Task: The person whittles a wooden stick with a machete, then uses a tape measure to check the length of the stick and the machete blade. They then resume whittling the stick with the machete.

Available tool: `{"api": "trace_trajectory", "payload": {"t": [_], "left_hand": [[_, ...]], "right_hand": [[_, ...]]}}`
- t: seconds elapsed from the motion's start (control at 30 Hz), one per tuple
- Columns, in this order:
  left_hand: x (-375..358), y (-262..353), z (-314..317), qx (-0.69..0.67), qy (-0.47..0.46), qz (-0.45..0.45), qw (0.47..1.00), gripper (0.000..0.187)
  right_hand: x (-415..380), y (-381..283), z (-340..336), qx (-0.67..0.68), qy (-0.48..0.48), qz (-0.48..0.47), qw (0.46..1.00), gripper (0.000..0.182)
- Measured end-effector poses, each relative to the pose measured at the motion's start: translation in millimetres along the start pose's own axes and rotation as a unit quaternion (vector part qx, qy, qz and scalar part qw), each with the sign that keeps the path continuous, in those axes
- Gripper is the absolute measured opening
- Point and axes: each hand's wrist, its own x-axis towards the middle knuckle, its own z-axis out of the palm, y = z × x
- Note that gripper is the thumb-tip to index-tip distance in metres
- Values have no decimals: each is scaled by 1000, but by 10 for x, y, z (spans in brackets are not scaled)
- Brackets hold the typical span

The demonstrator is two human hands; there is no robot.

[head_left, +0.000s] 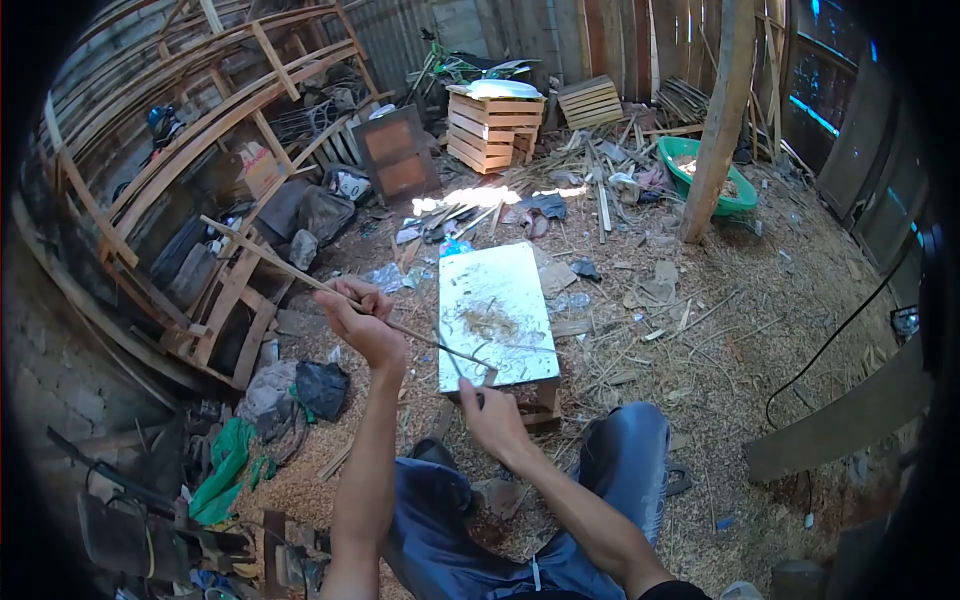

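Observation:
My left hand [360,318] is closed around a long thin wooden stick [270,258], which slants from the upper left down to the right. Its lower end reaches over the near part of the low white-topped table [468,275]. In my right hand [492,418], fingers closed, is a knife [450,352] with a narrow grey blade pointing up and away, crossing the stick in this view. A small pile of fine shavings [490,322] lies on the tabletop, among dark specks and scratches. My knees are on the near side of the table.
Shavings and wood scraps cover the ground. At left stands a wooden frame [265,130], with a black plastic bag [322,390] and green plastic [225,470] nearby. Farther back are wooden crates [480,135]. A post [718,120] rises before a green basin [740,198] at right.

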Motion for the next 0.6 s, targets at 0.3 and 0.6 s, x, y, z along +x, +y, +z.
{"api": "trace_trajectory", "payload": {"t": [0.3,0.6], "left_hand": [[42,-12,-94,-6,-4,7,1000,44],[32,-5,-41,-1,16,13,1000,43]], "right_hand": [[610,904,307,22,79,88,993,70],[247,603,199,9,84,61,995,74]]}}
